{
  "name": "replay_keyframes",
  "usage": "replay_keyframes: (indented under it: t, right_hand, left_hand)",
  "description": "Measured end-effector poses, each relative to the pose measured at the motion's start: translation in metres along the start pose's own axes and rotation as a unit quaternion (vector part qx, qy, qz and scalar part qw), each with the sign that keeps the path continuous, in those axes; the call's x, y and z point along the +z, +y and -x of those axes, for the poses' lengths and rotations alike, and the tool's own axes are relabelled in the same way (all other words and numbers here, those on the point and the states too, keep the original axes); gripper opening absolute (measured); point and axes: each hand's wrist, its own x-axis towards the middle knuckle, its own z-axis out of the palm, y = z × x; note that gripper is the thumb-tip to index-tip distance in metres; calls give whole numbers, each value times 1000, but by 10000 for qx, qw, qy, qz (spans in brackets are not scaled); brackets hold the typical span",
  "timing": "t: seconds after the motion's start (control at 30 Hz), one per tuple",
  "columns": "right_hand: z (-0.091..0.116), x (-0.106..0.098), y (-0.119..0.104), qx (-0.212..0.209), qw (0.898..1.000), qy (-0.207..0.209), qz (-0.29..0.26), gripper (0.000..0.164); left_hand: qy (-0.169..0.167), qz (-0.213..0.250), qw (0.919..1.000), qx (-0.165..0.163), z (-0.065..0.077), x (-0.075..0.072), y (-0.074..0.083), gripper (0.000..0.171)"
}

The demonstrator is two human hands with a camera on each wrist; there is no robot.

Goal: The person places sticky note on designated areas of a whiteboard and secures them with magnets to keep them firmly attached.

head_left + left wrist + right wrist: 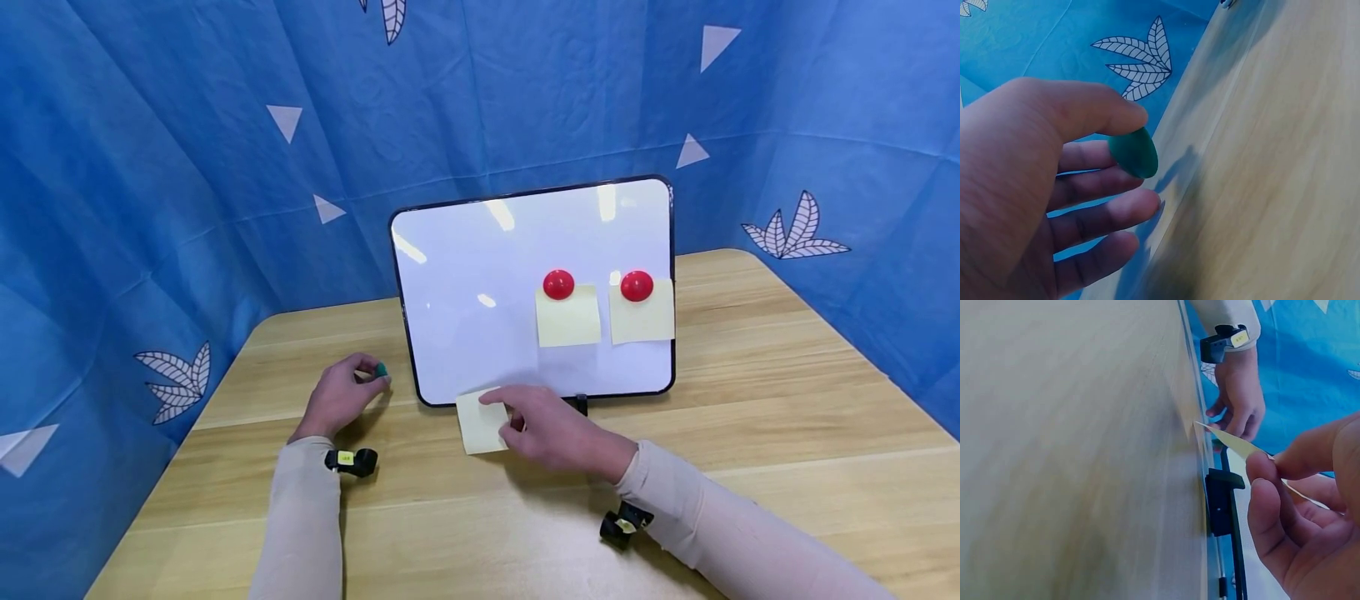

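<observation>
Between thumb and fingers my left hand pinches a small round green magnet, just left of the whiteboard's lower left corner. My right hand pinches a pale yellow sticky note by its right side, in front of the board's bottom edge. The whiteboard leans upright with a black frame. On its right half, two yellow notes hang side by side, each under a red round magnet. In the right wrist view the held note appears nearly edge-on.
The whiteboard stands on a wooden table, with a black stand foot at its lower edge. A blue curtain with white leaf and triangle prints hangs behind and along the sides. Each wrist carries a small black camera.
</observation>
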Motion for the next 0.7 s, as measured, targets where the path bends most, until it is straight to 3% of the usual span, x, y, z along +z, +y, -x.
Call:
replay_keyframes:
  t: [0.7]
  right_hand:
    - [0, 0, -2, -34, 9996, 280, -2, 46]
  left_hand:
    - [421, 495, 9976, 256, 1, -1, 8, 45]
